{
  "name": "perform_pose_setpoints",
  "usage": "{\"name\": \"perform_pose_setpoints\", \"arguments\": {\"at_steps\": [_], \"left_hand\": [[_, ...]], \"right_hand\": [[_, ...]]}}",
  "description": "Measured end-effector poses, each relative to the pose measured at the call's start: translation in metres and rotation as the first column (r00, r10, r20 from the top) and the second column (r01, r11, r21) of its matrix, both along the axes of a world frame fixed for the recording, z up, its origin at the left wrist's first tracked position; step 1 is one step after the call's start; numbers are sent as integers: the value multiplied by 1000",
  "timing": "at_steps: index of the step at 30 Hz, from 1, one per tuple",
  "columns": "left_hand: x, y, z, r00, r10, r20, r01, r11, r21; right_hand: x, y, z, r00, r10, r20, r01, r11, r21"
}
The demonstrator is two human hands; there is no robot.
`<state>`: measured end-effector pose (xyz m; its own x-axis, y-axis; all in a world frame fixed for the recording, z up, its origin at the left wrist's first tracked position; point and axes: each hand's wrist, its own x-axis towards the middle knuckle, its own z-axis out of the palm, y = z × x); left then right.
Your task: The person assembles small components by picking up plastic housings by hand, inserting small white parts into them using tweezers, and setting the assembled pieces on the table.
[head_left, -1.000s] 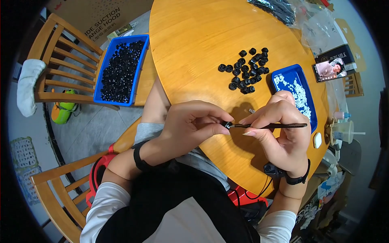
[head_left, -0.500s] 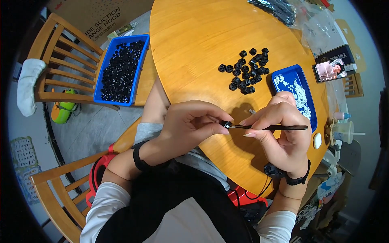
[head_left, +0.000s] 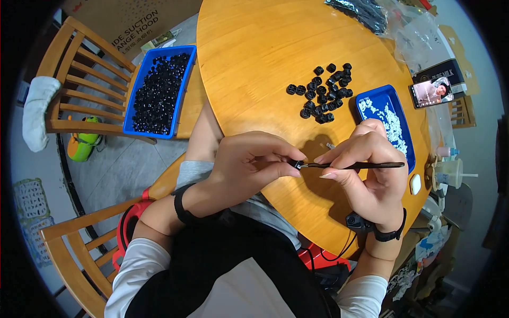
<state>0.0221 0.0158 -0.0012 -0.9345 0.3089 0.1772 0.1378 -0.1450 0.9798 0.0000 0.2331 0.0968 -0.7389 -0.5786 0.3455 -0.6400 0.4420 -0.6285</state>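
Above the near part of the table, my left hand [head_left: 249, 159] pinches a small black plastic piece [head_left: 295, 163] between thumb and fingertips. My right hand [head_left: 366, 169] grips slim black tweezers [head_left: 366, 166], whose fine metal tip meets the right side of that piece. Fingers hide most of the piece, so its inside cannot be made out. A loose cluster of similar black plastic pieces [head_left: 321, 99] lies on the table beyond my hands. Partly behind my right hand, a blue tray [head_left: 362, 102] holds many tiny white parts [head_left: 391, 124]. One small pale part [head_left: 330, 146] rests on the wood between my hands.
On a chair to the left, a larger blue tray [head_left: 127, 114] is full of black pieces. A phone [head_left: 432, 91] leans at the table's right edge, near a white rounded case [head_left: 415, 184] and a cup with a straw [head_left: 448, 174]. Clear plastic bags [head_left: 416, 45] lie far right.
The black piece has turned slightly in my left fingertips, and less white shows at the tweezers' tip. My right hand has barely shifted.
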Motion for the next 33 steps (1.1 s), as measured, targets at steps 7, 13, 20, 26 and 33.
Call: {"name": "perform_pose_setpoints", "arguments": {"at_steps": [7, 13, 20, 26, 33], "left_hand": [[-30, -62, 4, 851, 376, -366, -471, 855, -217], [-98, -198, -62, 659, 586, -471, -749, 455, -482], [-120, -276, -132, 679, 612, -406, -602, 147, -785], [-117, -223, -108, 553, 452, -700, -827, 199, -526], [-78, -73, 0, 732, 146, -666, -587, 631, -506]], "right_hand": [[-14, 29, -5, 924, -261, 281, 307, 942, -135], [-39, 49, -23, 910, -284, 301, 278, 958, 65], [-38, 43, -30, 887, -301, 351, 273, 954, 126], [-39, 38, -32, 921, -185, 342, 177, 983, 54], [-43, 40, -37, 946, -117, 304, 111, 993, 36]]}}
